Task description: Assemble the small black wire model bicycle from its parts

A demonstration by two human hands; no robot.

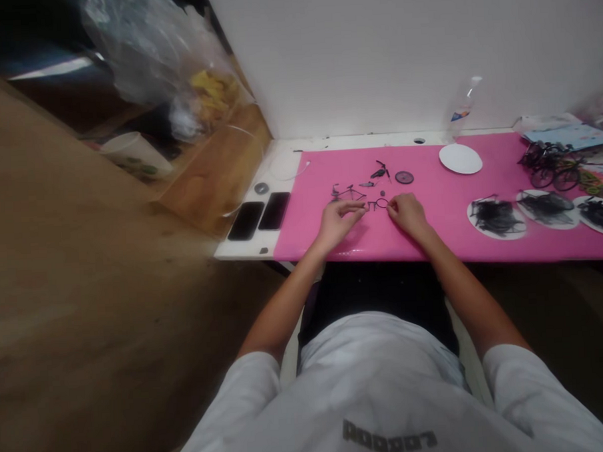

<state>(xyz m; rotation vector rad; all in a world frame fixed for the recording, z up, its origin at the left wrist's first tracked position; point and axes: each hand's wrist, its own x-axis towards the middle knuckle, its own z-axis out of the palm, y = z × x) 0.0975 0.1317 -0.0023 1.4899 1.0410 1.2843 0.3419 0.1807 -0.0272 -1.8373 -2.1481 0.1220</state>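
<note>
Over the pink sheet (322,238), my left hand (337,223) is closed, thumb and fingertips pinched at one end of a small black fork-like part (372,206). My right hand (409,213) pinches the edge of a thin black ring (382,202), which looks like a toy bicycle wheel rim. Ring and fork-like part are close together; whether they are joined cannot be made out. Just beyond my left hand lies a dark toy bicycle frame (349,194). Farther back are small black pieces (379,172), a grey spoked disc (404,177) and a tiny round piece (383,193).
Plates of black parts (496,234) stand at the right, near a white plate (460,159). Behind them are assembled toy bicycles (553,168) and a plastic bottle (465,105). Two phones (274,210) lie left of the sheet. A white wall (374,63) closes off the back.
</note>
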